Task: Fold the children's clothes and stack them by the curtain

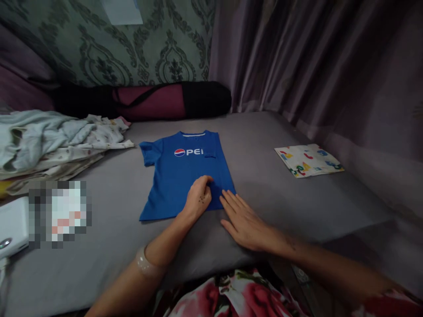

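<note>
A blue T-shirt [175, 185] with a round red, white and blue logo and white letters lies spread on the grey bed sheet. Its right side is folded inward, with that sleeve lying over the lettering; the left sleeve sticks out. My left hand [199, 196] rests on the lower part of the shirt with curled fingers; whether cloth is pinched in them is hidden. At the shirt's lower right corner, my right hand [243, 220] lies flat, fingers stretched out, its fingertips touching the hem.
A folded white cloth with colourful prints [309, 160] lies to the right. Rumpled clothes [56, 141] are heaped at the left, above a white device with a cable [15, 226] and a blurred-out patch. A long black and maroon bag [152, 101] lies along the wall; curtains [317, 66] hang at right.
</note>
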Motion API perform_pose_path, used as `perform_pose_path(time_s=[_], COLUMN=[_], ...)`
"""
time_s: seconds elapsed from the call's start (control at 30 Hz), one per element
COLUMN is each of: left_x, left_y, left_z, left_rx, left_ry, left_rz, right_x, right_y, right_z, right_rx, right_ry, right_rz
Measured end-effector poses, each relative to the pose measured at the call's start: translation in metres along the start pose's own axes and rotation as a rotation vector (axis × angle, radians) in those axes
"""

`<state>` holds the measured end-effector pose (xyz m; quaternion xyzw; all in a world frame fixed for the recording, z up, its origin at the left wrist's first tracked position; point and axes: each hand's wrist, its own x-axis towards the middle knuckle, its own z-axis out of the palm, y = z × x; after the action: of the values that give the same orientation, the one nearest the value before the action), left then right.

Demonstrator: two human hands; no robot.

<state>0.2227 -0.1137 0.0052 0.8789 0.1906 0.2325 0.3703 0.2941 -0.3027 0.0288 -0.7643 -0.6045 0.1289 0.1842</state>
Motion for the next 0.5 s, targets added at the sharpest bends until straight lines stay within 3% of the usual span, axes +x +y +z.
perform_pose_path(time_s=[0.13,0.23,0.33,0.4,0.5], left_x=[0.000,-0.001,-0.001,-0.001,-0.002], left_y=[0.001,0.004,0.009,0.012,0.014], left_z=[0.000,-0.001,-0.001,-0.001,0.000], left_rx=[0.012,0.027,0.036,0.032,0.035], left_ry=[-0.002,-0.001,-0.010,-0.017,-0.039], left_rz=[0.020,0.032,0.076,0.131,0.201], right_x=[-0.005,0.022,0.075,0.119,0.187], right_y=[-0.002,0.004,0.021,0.038,0.058], right_z=[-0.032,-0.055,-0.061,-0.056,-0.044], right_rx=[0.167,0.364,0.550,0.570,0.488], right_ry=[-0.100,-0.164,-0.027,0.119,0.200], right_rz=[-0.057,-0.006,0.090,0.141,0.247])
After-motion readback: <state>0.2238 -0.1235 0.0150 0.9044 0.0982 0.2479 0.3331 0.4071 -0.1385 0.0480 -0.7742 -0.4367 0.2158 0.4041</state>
